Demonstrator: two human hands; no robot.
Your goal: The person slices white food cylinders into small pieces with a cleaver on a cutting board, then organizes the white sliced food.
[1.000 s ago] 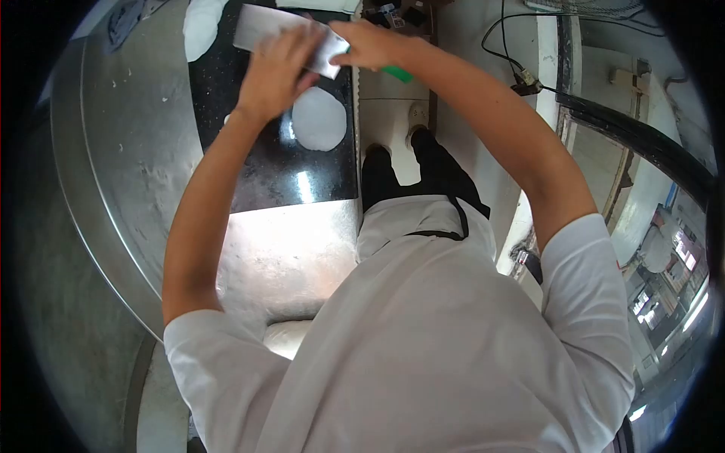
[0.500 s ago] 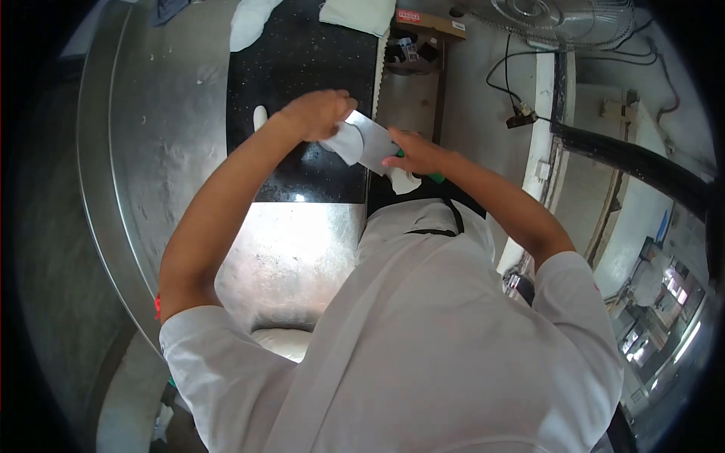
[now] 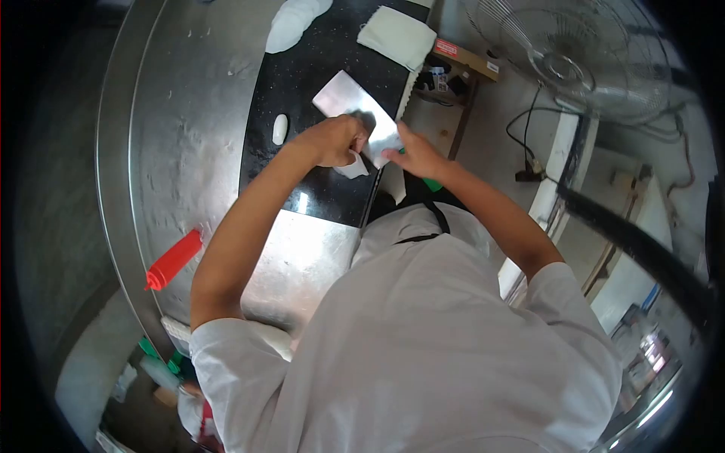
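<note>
A wide, shiny cleaver (image 3: 343,94) with a green handle is in my right hand (image 3: 418,153), its fingers closed where handle meets blade. The blade tilts over the black board (image 3: 321,189), pointing toward the far left. My left hand (image 3: 338,141) is closed in a pinch beside the blade's lower edge. A thin white sheet, like a dough wrapper (image 3: 353,166), hangs from under its fingers near the board's right edge. Left of that hand, a small white dough piece (image 3: 280,129) lies on the board.
Overlapping thin white rounds (image 3: 294,23) lie at the board's far left. A folded cream cloth (image 3: 396,36) sits at its far right. A red squeeze bottle (image 3: 175,260) lies on the steel table (image 3: 189,151). A wire fan (image 3: 570,64) and a cardboard box (image 3: 472,59) stand right.
The cleaver has swung so its blade reaches farther away over the board. My left hand has moved down along the blade, with the white sheet now below it. The view has shifted left.
</note>
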